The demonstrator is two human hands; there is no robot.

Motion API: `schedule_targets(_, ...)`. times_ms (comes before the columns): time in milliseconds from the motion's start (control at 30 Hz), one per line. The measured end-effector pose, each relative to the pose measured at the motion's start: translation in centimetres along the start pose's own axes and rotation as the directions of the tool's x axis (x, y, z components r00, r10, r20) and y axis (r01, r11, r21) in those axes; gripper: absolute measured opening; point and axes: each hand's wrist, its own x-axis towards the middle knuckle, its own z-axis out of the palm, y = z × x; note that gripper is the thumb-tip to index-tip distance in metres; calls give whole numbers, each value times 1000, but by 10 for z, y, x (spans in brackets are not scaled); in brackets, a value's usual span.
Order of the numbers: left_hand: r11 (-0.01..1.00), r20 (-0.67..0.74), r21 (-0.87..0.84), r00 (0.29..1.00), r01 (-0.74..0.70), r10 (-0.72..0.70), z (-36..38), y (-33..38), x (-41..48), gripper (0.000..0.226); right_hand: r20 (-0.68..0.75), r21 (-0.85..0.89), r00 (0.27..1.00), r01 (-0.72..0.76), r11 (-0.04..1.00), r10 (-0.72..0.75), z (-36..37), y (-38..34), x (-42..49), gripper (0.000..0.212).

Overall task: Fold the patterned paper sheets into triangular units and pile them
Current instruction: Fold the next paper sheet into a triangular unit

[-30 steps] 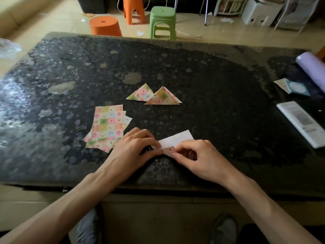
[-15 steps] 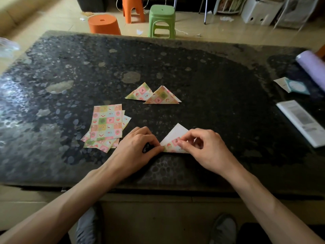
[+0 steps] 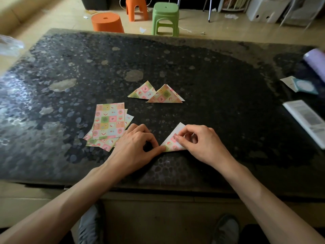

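At the near edge of the dark speckled counter (image 3: 219, 106), my left hand (image 3: 133, 148) pins the left corner of a half-folded triangle (image 3: 171, 144) under the thumb tip, its fingers curled. My right hand (image 3: 198, 143) pinches the patterned flap between thumb and forefinger. The paper's white underside shows at the apex. Flat patterned sheets (image 3: 109, 120) lie in a loose stack just beside my left hand. Farther back, two finished triangles (image 3: 165, 96) sit overlapping.

Left hand (image 3: 133, 148) and right hand (image 3: 202, 145) on part-folded triangle (image 3: 169, 144); sheet stack (image 3: 109, 120) beside, finished units (image 3: 165, 95) beyond
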Motion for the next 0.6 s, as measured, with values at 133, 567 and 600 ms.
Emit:
schedule_targets(133,1000,-4,-3,1000,21,-21,0,1,2,39,0,-12,1000,-21,1000,21,1,-3,6,18)
schedule_targets(567,999,-28,15,998,52,-52,-1,3,2,33,-43,-28,994,-105,994,104,5,-11,8,21)
schedule_targets(600,998,-29,17,998,53,-52,-1,3,2,32,-47,-16,992,-114,993,113,5,-11,8,20)
